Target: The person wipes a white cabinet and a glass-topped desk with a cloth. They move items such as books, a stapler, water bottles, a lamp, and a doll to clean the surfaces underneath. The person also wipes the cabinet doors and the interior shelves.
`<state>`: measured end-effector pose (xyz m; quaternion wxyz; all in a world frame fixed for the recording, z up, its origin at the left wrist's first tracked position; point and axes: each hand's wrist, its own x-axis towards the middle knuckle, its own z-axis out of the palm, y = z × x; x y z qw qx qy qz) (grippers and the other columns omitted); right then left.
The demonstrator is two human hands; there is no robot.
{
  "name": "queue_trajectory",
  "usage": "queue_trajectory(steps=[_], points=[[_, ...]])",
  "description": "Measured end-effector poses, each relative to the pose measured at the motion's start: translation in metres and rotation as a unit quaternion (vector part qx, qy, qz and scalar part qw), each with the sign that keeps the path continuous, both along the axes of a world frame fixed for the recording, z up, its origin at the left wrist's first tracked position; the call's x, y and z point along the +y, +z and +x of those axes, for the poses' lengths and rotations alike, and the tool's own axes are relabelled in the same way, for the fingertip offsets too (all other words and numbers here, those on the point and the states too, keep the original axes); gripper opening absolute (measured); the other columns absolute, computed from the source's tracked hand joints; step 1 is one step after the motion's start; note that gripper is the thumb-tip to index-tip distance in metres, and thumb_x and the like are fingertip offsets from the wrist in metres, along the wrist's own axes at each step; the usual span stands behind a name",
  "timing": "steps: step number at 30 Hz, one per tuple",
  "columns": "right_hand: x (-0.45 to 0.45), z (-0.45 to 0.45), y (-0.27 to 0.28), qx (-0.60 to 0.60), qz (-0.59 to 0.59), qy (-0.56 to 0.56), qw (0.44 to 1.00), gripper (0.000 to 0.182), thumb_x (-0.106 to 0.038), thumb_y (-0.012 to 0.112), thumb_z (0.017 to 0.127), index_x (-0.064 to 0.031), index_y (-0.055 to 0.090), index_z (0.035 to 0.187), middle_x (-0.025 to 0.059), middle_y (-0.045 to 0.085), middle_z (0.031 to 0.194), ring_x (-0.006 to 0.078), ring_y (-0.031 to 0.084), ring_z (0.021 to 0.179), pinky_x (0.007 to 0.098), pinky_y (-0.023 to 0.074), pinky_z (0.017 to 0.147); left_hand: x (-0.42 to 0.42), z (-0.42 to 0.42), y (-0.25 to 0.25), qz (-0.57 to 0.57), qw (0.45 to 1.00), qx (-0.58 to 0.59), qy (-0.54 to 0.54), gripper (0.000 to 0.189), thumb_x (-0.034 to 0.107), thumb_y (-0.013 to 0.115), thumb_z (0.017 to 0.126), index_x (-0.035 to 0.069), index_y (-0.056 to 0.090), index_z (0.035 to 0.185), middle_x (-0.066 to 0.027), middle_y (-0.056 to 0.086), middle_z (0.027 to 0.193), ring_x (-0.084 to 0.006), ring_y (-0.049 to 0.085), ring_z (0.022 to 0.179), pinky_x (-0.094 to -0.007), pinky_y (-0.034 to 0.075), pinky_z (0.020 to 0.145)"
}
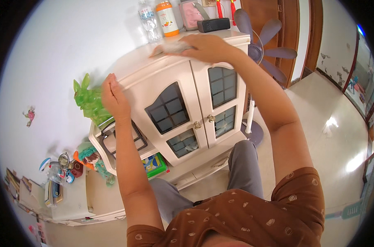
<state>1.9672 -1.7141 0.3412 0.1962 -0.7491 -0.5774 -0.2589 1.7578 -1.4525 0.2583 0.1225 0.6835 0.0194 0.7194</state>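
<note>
My right hand (207, 48) presses a crumpled pale cloth (178, 47) onto the top of a white cabinet (137, 72) with paned glass doors. The cloth lies under and beyond its fingers, slightly blurred. At the cabinet top's left end is my left hand (114, 94), raised beside the edge with its fingers together; nothing shows in it. Behind and left of that hand stands a green translucent animal figurine (89, 100). A clear plastic bottle (150, 23) and an orange-capped bottle (167, 19) stand at the back of the top, beyond the cloth.
A black box-shaped object (214, 25) and a pink bag (191, 14) are at the top's right rear. A grey-bladed fan (255, 53) stands right of the cabinet. Lower left, a doll (94, 159) and small items sit by a framed holder (113, 143) on the shelf.
</note>
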Motion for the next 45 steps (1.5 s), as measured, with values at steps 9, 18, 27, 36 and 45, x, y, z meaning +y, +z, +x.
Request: queue_trajectory(steps=[9,18,27,36,45], points=[[-0.071,0.113,-0.086,-0.162,0.372,-0.108,0.907,0.043,-0.028,0.059,0.098,-0.0114,0.059,0.138,0.0203,0.054,0.143,0.0405,0.046,0.136,0.0483,0.0358,0.112,-0.011,0.005,-0.001,-0.013,0.999,-0.022,-0.026,0.031,0.018,0.044,0.107,-0.004,0.065,0.113,-0.0165,0.069,0.113,-0.0258,0.064,0.106,-0.0361,0.048,0.097],[0.042,0.019,-0.160,-0.063,0.456,-0.027,0.887,0.076,-0.005,0.074,0.073,-0.0283,0.060,0.143,0.0170,0.037,0.162,0.0420,0.029,0.150,0.0622,0.0193,0.119,-0.004,0.007,-0.004,0.018,1.000,-0.008,0.004,0.033,0.022,0.043,0.107,-0.003,0.065,0.111,-0.0152,0.069,0.109,-0.0252,0.063,0.100,-0.0352,0.048,0.091],[0.091,-0.050,-0.207,-0.149,0.330,-0.034,0.931,0.048,-0.017,0.070,0.085,-0.0371,0.070,0.129,0.0024,0.053,0.146,0.0287,0.049,0.135,0.0564,0.0255,0.115,-0.006,0.002,-0.004,0.032,0.999,-0.017,0.024,0.031,0.022,0.044,0.105,0.000,0.067,0.109,-0.0129,0.070,0.105,-0.0236,0.062,0.091,-0.0347,0.048,0.083],[0.134,-0.113,-0.263,-0.052,0.306,0.056,0.949,0.045,-0.015,0.070,0.081,-0.0334,0.071,0.123,0.0057,0.054,0.146,0.0290,0.051,0.134,0.0597,0.0271,0.112,0.006,0.004,-0.007,0.062,0.998,-0.025,0.021,0.032,0.023,0.040,0.110,0.000,0.063,0.107,-0.0103,0.059,0.092,-0.0206,0.054,0.084,-0.0339,0.044,0.082],[0.097,-0.130,-0.424,-0.036,0.092,0.123,0.987,0.040,-0.019,0.058,0.089,-0.0280,0.068,0.127,-0.0026,0.059,0.136,0.0190,0.055,0.123,0.0573,0.0327,0.114,0.006,0.012,-0.010,0.136,0.990,-0.040,0.026,0.028,0.017,0.040,0.109,0.001,0.063,0.104,-0.0079,0.057,0.091,-0.0191,0.053,0.084,-0.0320,0.044,0.083]])
